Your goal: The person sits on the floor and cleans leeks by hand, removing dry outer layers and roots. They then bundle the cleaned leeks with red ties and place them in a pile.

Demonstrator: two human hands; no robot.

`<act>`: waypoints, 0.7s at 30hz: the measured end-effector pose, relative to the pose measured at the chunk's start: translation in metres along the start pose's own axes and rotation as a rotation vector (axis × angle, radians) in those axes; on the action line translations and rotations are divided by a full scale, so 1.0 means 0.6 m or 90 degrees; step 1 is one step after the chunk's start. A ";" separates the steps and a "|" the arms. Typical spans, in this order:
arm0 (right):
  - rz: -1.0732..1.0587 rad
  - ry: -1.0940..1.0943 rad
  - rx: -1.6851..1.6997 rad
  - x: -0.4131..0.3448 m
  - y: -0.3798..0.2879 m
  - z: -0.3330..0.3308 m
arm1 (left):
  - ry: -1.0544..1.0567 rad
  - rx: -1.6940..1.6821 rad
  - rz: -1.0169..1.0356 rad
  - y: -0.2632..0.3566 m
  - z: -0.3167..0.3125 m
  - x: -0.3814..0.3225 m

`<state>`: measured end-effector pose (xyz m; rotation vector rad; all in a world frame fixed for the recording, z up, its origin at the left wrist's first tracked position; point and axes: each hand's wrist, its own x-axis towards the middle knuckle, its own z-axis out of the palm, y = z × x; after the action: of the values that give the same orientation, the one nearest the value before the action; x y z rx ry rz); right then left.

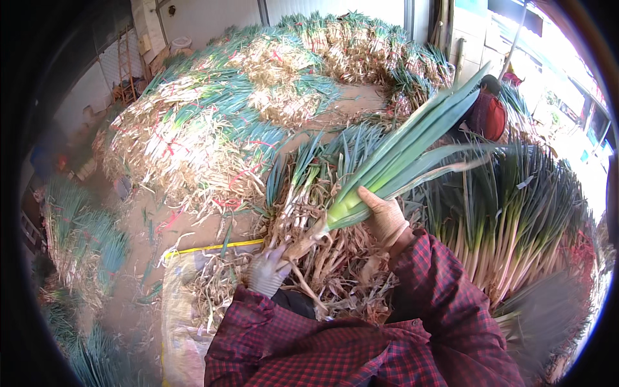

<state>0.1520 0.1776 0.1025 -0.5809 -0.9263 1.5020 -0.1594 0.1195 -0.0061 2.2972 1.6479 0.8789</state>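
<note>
A large green onion [349,209] with broad blue-green leaves lies slantwise in front of me, its leaf end pointing up and right. My right hand [387,220], in a pale work glove, grips it where the leaves begin. My left hand [267,272], in a ribbed glove and slightly blurred, is closed around the brown, papery lower end. A dry strip hangs below the stalk. Beneath my hands lies a heap of dry, peeled-off onion skins [358,285]. Just beyond stand several green onions with whitened stalks [301,196].
To my right stands a dense upright mass of green onions [498,222]. Piles of onion bundles tied with red strips [179,140] cover the floor ahead. More bundles [87,237] lie at left. A yellow-edged sheet [181,295] is under the skins. A person [486,113] sits at far right.
</note>
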 end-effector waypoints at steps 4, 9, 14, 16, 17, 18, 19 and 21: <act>-0.009 0.094 0.061 -0.050 0.054 0.010 | -0.006 -0.526 -0.005 0.099 0.007 0.041; -0.068 0.037 0.030 -0.091 0.054 -0.002 | -0.153 -0.572 -0.090 0.133 0.011 0.086; -0.100 0.117 -0.005 -0.106 0.039 0.001 | -0.023 -0.601 -0.091 0.140 0.033 0.077; -0.111 0.150 0.020 -0.109 0.039 0.009 | 0.021 -0.637 -0.101 0.159 0.050 0.072; -0.093 0.184 0.038 -0.111 0.040 0.013 | 0.038 -0.640 -0.149 0.169 0.059 0.071; -0.077 0.215 0.075 -0.112 0.039 0.016 | 0.018 -0.688 -0.009 0.177 0.065 0.071; -0.043 0.219 0.063 -0.114 0.038 0.019 | 0.020 -0.652 0.152 0.185 0.070 0.071; -0.029 0.209 0.074 -0.120 0.031 0.021 | 0.153 -0.226 0.228 0.191 0.072 0.075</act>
<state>0.1422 0.1055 0.0832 -0.6918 -0.5906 1.3593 -0.0339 0.1265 0.0285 2.3301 1.0467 1.4411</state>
